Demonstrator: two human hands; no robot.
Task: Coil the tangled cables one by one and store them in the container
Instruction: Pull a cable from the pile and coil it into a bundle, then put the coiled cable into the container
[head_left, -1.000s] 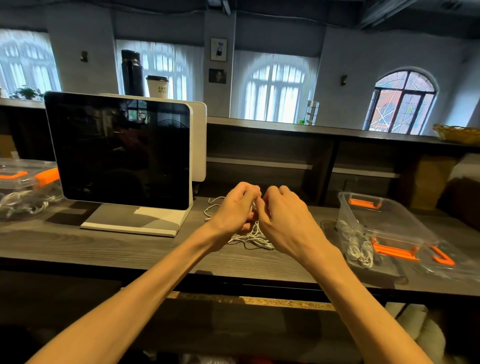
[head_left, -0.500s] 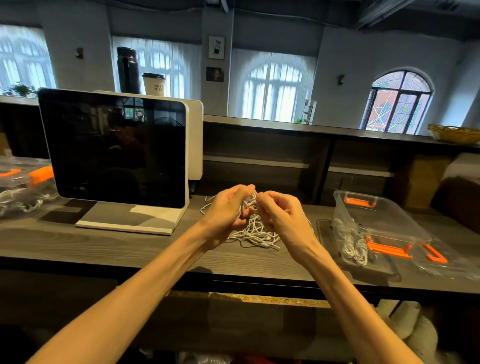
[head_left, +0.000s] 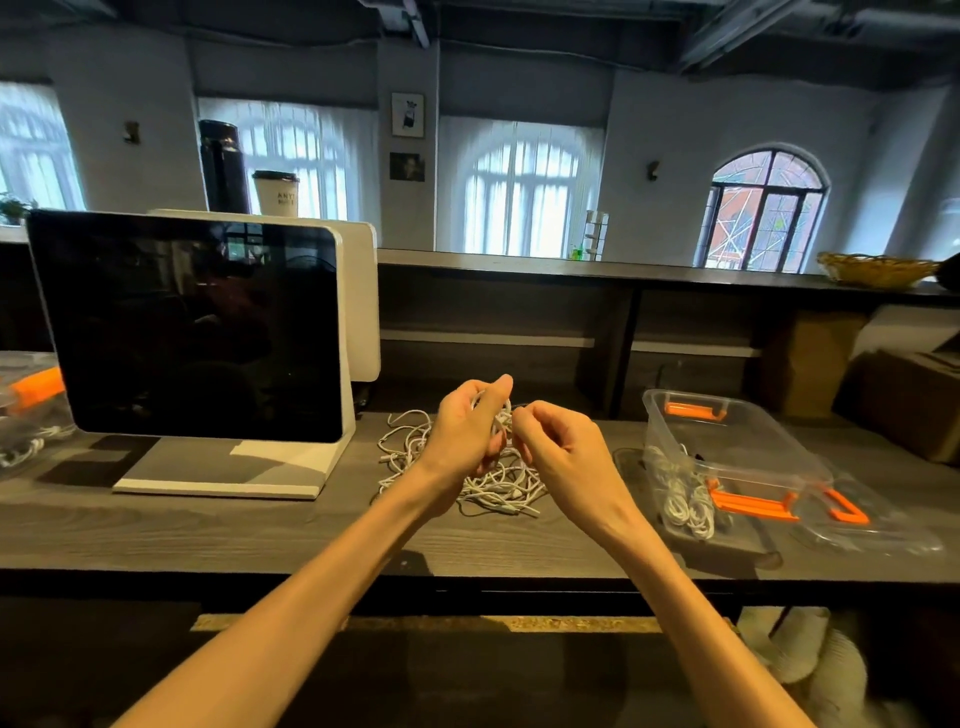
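We've lifted both hands off the pile (head_left: 483, 480) mid-frame: left hand (head_left: 465, 434) now grips a small coil (head_left: 496, 415), right hand (head_left: 563, 447) pinches its strand, so winding's underway; container (head_left: 727, 441) waits at right

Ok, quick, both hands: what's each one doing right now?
Left hand: gripping loops of a white cable.
Right hand: fingers curled, pinching the same cable.

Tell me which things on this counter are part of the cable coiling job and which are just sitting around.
Job: left hand, right hand, cable being coiled, tangled cables, clear container, lid.
Lying about: monitor, paper cup, black flask, wicker basket.
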